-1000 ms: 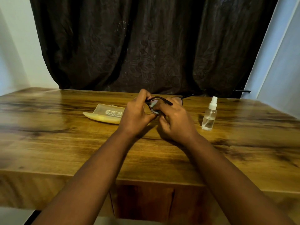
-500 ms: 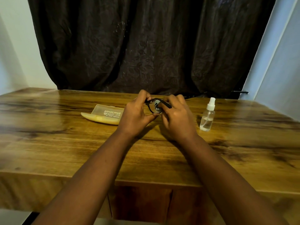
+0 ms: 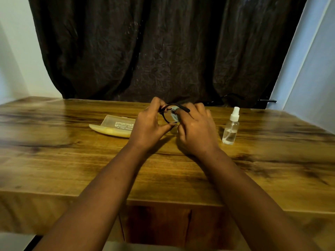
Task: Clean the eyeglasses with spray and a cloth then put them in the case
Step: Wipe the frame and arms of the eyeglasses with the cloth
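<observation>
While left hand (image 3: 147,128) pinches eyeglasses (image 3: 169,115), right hand (image 3: 196,131) grips cloth (image 3: 175,114) against lens.

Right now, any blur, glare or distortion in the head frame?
Head view: left edge of the table smeared; the hands are soft, so the eyeglasses and cloth are hard to separate; sheen on the wood near the spray bottle; wide-angle bending of the walls; dim, warm lighting.

My left hand (image 3: 148,129) and right hand (image 3: 196,132): bare, forearms too. No sleeves, rings, watch or gloves visible.
</observation>
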